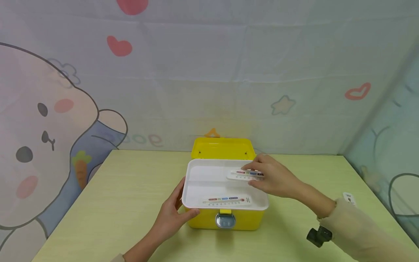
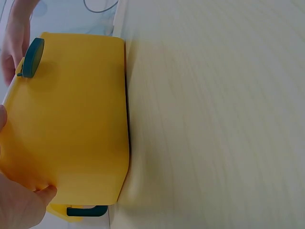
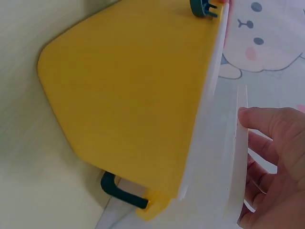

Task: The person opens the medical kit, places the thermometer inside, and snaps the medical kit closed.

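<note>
A yellow box [image 1: 243, 220] with a white tray [image 1: 204, 182] in its top stands on the table. My right hand [image 1: 276, 176] pinches a flat white thermometer [image 1: 243, 175], printed with coloured labels and a scale, over the tray's right side. In the right wrist view, the thermometer [image 3: 238, 157] appears edge-on between thumb and fingers. Another thermometer [image 1: 226, 201] lies along the tray's front. My left hand [image 1: 170, 216] grips the box's left front corner, thumb on the front wall and fingers along the side.
Behind the tray, the yellow lid [image 1: 224, 147] is swung back toward the printed backdrop [image 1: 203, 94]. A latch [image 1: 225, 220] juts from the box front. Beyond my right forearm, a small white printed piece [image 1: 349, 198] lies partly hidden by the sleeve. The table [image 1: 131, 196] extends on both sides.
</note>
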Available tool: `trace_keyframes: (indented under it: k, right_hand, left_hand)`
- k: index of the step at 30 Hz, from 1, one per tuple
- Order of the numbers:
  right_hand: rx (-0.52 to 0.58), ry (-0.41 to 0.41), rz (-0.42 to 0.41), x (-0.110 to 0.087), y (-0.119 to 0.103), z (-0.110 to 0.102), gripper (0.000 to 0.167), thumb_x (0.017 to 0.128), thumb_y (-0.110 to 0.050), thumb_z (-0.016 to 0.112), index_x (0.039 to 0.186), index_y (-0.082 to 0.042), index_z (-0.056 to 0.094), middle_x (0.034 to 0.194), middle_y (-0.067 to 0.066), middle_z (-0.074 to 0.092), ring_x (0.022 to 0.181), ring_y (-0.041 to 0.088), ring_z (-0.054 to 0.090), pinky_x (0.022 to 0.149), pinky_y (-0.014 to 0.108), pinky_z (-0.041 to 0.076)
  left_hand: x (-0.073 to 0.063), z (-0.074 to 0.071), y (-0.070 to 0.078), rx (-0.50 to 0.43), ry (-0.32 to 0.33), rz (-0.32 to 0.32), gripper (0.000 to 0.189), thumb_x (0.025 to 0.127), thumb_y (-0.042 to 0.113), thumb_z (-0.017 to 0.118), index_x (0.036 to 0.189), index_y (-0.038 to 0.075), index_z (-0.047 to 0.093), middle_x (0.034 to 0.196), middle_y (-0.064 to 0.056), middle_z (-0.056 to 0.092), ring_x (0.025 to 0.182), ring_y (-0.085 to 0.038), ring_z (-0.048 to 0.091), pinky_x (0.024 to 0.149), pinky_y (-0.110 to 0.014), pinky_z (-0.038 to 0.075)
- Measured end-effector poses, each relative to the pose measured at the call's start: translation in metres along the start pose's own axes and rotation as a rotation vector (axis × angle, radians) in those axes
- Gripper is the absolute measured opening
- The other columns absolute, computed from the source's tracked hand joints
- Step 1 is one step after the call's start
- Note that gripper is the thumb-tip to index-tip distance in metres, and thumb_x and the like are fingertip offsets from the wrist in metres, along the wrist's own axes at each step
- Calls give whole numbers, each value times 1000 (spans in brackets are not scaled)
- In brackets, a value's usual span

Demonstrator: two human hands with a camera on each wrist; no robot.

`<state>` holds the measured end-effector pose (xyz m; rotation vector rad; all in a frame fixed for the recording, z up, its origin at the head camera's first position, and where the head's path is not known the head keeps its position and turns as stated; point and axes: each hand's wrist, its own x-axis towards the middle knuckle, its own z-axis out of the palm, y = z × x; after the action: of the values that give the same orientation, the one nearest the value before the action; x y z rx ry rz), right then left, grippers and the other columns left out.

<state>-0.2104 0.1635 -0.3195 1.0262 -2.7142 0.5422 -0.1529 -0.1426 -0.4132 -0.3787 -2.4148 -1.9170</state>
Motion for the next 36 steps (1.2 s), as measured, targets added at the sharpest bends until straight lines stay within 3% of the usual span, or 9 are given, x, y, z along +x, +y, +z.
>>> trace_keyframes:
  k: [5,14,21,36]
  right_hand:
    - [1,-7,-42,3,-9,4,31,76,-20,75,106,-15,68,92,-1,55,81,11,43,66,22,42]
    - [25,-59,-51,9,-21,11,30,78,-22,73,107,-16,68,95,-3,56,80,10,43,67,21,41]
    - [18,-54,-63,14,-28,17,30,78,-22,72,107,-18,68,94,-4,56,82,10,44,69,21,42]
    - [28,-103,-45,23,-39,24,28,77,-21,71,105,-19,69,91,-6,55,80,9,44,69,21,41]
  left_hand:
    - [0,0,0,-5,-3,12,94,74,13,77,147,21,20,144,0,37,131,-17,38,107,-32,32]
    - [-1,-1,0,-7,-4,22,94,73,13,78,147,20,20,143,0,38,129,-17,40,107,-31,33]
    - [-1,0,-1,-7,-5,17,94,74,14,78,147,21,20,144,0,37,130,-17,38,107,-32,32]
    - [0,-1,-3,1,-4,26,95,73,18,78,148,20,19,145,0,37,131,-17,37,107,-33,32]
